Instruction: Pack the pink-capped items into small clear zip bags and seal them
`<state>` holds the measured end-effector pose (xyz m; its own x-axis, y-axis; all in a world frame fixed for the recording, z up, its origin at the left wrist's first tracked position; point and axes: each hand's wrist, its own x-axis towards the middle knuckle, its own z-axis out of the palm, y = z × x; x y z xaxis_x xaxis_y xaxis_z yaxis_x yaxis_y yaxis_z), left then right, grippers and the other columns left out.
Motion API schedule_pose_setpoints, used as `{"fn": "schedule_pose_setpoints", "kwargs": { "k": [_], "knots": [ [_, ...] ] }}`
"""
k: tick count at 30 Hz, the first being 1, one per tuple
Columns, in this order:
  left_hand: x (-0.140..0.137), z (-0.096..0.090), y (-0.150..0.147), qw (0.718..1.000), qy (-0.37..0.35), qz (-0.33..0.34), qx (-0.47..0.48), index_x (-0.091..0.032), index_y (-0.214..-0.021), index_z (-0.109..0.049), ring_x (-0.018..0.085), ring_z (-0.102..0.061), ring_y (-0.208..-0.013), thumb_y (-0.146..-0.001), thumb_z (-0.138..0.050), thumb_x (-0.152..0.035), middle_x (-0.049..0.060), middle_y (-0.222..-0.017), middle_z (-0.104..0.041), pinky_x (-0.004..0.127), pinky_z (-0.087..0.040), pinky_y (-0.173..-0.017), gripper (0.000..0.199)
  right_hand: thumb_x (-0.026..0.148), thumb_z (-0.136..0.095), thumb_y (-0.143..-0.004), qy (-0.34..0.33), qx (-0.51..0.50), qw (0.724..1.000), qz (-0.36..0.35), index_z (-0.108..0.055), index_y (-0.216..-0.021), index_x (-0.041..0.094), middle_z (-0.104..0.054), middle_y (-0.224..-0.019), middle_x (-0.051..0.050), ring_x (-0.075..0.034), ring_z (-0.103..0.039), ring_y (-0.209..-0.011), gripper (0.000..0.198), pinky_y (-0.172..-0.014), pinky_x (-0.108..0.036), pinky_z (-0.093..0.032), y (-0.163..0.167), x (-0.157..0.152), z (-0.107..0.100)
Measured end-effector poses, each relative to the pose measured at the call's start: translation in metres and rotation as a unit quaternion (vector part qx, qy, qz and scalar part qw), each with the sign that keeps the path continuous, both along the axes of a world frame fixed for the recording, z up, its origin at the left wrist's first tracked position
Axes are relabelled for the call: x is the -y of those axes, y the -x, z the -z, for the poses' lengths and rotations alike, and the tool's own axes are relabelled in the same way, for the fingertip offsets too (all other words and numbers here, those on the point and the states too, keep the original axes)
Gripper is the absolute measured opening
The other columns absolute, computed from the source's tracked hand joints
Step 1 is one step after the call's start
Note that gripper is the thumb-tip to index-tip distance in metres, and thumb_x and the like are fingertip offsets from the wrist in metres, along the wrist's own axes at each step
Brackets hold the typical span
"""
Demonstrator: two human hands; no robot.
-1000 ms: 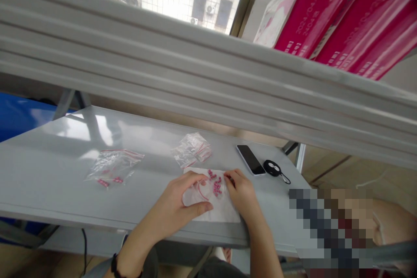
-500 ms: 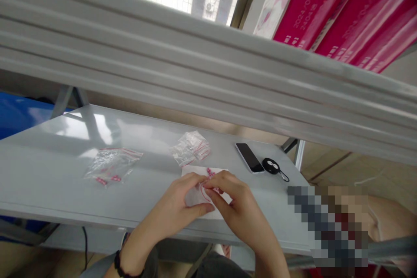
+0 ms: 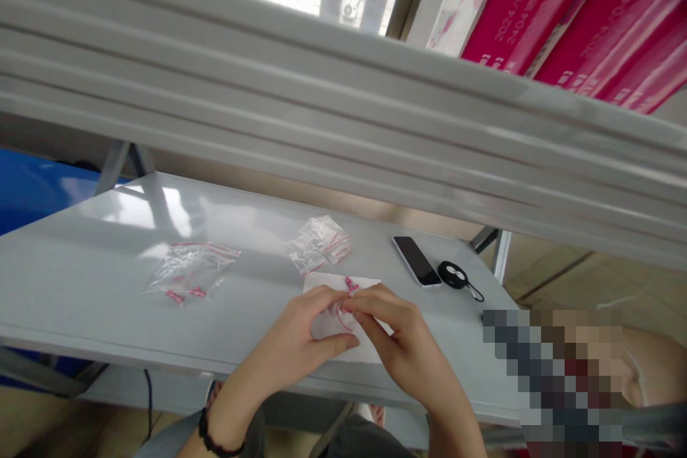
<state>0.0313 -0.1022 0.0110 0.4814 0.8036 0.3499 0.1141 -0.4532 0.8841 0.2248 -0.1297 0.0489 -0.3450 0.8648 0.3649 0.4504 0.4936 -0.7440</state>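
My left hand (image 3: pixel 305 329) is closed on a small clear zip bag (image 3: pixel 325 324) with a red line along its mouth, held over a sheet of white paper (image 3: pixel 370 353). The fingertips of my right hand (image 3: pixel 400 322) are pinched together at the bag's mouth. A bit of pink shows at those fingertips, too small and partly covered to make out fully. Just beyond my fingers, several small pink pieces (image 3: pixel 351 284) lie in a little heap on the paper.
Farther back lies a pile of small clear zip bags (image 3: pixel 322 240). To the left is a larger zip bag (image 3: pixel 198 268) with pink pieces. A phone (image 3: pixel 416 261) and a round black case (image 3: pixel 452 274) lie right. A grey shelf beam (image 3: pixel 343 114) crosses above the table.
The whole view has shifted slightly. My right fingertips stay at the bag's mouth, with a bit of pink showing there more clearly now. The bag remains in my left hand.
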Motion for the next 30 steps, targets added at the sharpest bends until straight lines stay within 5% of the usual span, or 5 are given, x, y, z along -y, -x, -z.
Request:
{"fn": "schedule_pose_setpoints", "kwargs": {
  "k": [9,17,22,30],
  "knots": [
    [-0.003,0.001,0.001,1.000,-0.011,-0.012,-0.014,-0.026,-0.116,-0.067,0.021,-0.063,-0.102,-0.083,-0.077,-0.025,0.001,-0.109,-0.070,0.032,-0.047,-0.092,0.035,0.021,-0.058,-0.097,-0.024,-0.009,0.999,0.033,-0.074,-0.106,0.028,-0.069,-0.100,-0.005,-0.019,-0.066,-0.094,0.019,-0.081,-0.030,-0.053,-0.002,-0.002,0.004],
    [-0.015,0.009,0.024,0.993,-0.021,-0.111,-0.043,-0.024,-0.120,-0.065,0.023,-0.065,-0.105,-0.087,-0.072,-0.036,0.005,-0.114,-0.071,0.038,-0.049,-0.096,0.035,0.025,-0.052,-0.094,-0.032,0.077,0.963,0.255,-0.073,-0.098,0.021,-0.073,-0.091,-0.008,-0.023,-0.066,-0.079,0.022,-0.075,-0.035,-0.052,-0.048,-0.033,0.048],
    [-0.015,0.011,0.023,0.993,-0.033,-0.100,-0.056,-0.024,-0.119,-0.065,0.024,-0.065,-0.106,-0.087,-0.071,-0.037,0.006,-0.115,-0.071,0.039,-0.049,-0.096,0.034,0.019,-0.051,-0.092,-0.047,0.125,0.971,0.199,-0.075,-0.103,0.022,-0.074,-0.104,-0.009,-0.024,-0.068,-0.098,0.027,-0.089,-0.037,-0.053,-0.051,-0.043,0.072],
    [-0.013,0.010,0.019,0.993,-0.035,-0.087,-0.067,-0.024,-0.118,-0.067,0.024,-0.065,-0.106,-0.087,-0.071,-0.036,0.006,-0.115,-0.071,0.039,-0.050,-0.097,0.034,0.015,-0.053,-0.094,-0.095,0.195,0.964,0.153,-0.079,-0.103,0.026,-0.071,-0.122,-0.008,-0.026,-0.062,-0.108,0.030,-0.095,-0.044,-0.050,-0.043,-0.043,0.077]
  ]
}}
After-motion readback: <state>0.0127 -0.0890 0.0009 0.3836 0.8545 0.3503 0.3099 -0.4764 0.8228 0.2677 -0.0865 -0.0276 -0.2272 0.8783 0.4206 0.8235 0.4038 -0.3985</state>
